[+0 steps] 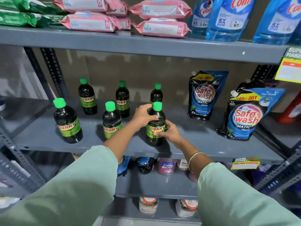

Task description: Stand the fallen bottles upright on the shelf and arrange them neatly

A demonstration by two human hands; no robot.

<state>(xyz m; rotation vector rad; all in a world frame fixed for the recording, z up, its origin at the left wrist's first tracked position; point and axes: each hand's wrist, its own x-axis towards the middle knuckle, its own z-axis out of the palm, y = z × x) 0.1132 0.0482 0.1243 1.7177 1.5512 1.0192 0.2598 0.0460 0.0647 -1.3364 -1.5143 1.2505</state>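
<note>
The shelf (187, 137) carries six bottles, all upright. At frame centre, both your hands hold the front right bottle (156, 126), long axis vertical: left hand (144, 115) on its shoulder, right hand (169, 131) apparently lower, on the label.

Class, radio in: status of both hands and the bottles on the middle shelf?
Left hand and right hand both gripping front bottle, upright. Other five bottles standing. Pouches clear to the right.

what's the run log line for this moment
both hands on front-right Sunny bottle | left hand shoulder | right hand label | all six upright
</note>
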